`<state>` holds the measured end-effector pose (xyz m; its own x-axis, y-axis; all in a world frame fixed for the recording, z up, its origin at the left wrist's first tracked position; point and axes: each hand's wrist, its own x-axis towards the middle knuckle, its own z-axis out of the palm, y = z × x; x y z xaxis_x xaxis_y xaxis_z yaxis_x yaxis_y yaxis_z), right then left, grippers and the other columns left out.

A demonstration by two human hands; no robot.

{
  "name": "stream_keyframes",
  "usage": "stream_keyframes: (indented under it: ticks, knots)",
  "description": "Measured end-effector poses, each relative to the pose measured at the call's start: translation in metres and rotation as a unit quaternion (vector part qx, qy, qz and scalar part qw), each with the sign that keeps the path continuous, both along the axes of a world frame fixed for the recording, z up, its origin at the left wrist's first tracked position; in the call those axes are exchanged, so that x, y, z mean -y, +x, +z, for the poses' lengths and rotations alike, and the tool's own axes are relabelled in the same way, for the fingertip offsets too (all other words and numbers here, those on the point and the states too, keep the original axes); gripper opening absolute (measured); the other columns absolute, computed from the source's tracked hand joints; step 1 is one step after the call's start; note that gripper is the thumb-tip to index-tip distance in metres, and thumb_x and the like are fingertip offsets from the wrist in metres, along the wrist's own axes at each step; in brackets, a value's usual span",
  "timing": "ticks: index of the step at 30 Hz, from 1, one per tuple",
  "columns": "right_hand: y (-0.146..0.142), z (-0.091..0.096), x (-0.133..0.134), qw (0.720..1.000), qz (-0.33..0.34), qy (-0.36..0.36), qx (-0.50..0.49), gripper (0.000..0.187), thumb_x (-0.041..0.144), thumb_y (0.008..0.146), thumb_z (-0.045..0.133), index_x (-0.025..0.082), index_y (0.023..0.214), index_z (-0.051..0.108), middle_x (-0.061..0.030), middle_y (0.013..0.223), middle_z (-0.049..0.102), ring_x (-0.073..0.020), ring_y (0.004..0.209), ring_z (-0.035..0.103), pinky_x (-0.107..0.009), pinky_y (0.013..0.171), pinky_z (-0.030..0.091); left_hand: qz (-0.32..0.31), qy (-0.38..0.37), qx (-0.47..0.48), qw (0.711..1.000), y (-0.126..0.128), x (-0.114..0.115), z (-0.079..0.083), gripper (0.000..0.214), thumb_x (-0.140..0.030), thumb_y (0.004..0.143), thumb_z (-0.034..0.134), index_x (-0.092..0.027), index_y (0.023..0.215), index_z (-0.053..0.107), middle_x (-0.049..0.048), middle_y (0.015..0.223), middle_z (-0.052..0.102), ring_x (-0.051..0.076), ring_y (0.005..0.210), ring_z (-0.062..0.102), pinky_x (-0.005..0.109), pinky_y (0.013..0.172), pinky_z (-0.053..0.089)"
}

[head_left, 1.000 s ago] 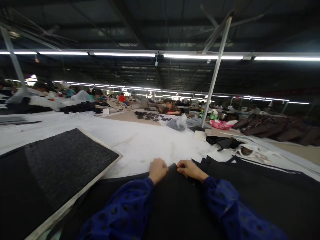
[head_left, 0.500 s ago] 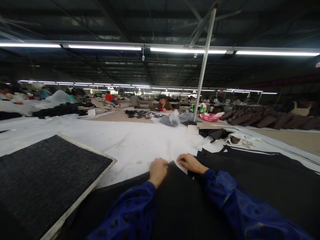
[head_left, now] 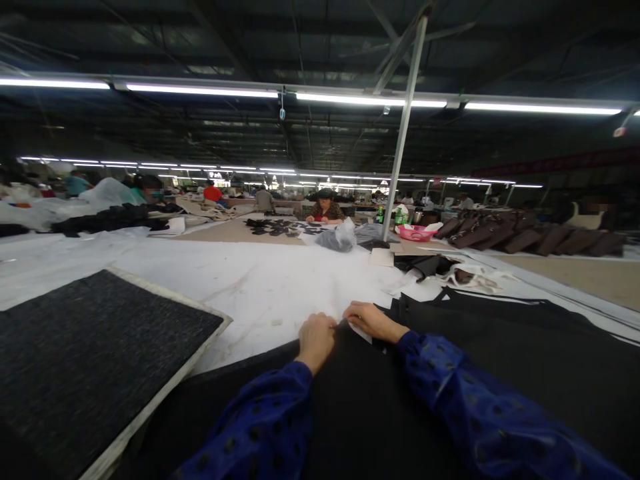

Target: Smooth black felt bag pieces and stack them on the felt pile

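Observation:
A large sheet of black fabric lies over the near part of the white table. My left hand is curled closed on the fabric's far corner. Just to its right, my right hand pinches the same corner edge, fingers pressed together. Both arms wear blue dotted sleeves. More black fabric spreads out to the right of my hands.
A dark textured board with a pale rim lies at the left. A metal post rises from the table behind. A pink basin, bottles and a plastic bag stand beyond. A person sits across, others farther back.
My head has turned slightly right and down, so the scene has shifted left. Both hands stay on the fabric corner, now closer together with the right hand nearer the left.

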<state>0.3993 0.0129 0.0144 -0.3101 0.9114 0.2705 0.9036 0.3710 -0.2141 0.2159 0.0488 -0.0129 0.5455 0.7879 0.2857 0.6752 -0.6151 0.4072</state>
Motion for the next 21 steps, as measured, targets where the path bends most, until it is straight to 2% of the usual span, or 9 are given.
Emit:
stream_keyframes:
  ticks: [9, 16, 21]
  knots:
    - [-0.001, -0.008, -0.001, 0.997, -0.017, 0.032, 0.072, 0.015, 0.017, 0.089, 0.045, 0.015, 0.087, 0.059, -0.0054, 0.088, 0.058, -0.0136, 0.073, 0.053, -0.023, 0.067, 0.038, 0.007, -0.009, 0.009, 1.000, 0.000, 0.003, 0.003, 0.020, -0.017, 0.082, 0.054, -0.025, 0.093, 0.068, 0.0019, 0.094, 0.065, 0.018, 0.096, 0.055, 0.027, 0.079, 0.041]
    - [-0.002, -0.016, 0.003, 0.990, -0.032, 0.063, 0.124, 0.018, 0.022, 0.093, 0.039, 0.017, 0.092, 0.057, -0.0040, 0.089, 0.054, -0.0116, 0.066, 0.046, -0.024, 0.057, 0.029, 0.012, -0.069, 0.053, 0.996, -0.006, -0.007, -0.002, 0.026, -0.013, 0.078, 0.058, -0.020, 0.100, 0.069, 0.0031, 0.096, 0.067, 0.016, 0.092, 0.058, 0.025, 0.084, 0.042]
    - [-0.002, -0.015, 0.006, 0.986, -0.021, 0.077, 0.147, 0.020, 0.024, 0.094, 0.039, 0.019, 0.088, 0.058, -0.0032, 0.088, 0.053, -0.0124, 0.073, 0.047, -0.024, 0.055, 0.026, -0.023, -0.015, 0.002, 1.000, -0.009, -0.004, 0.000, 0.029, -0.010, 0.080, 0.050, -0.024, 0.093, 0.072, 0.0028, 0.095, 0.065, 0.016, 0.092, 0.057, 0.025, 0.083, 0.042]
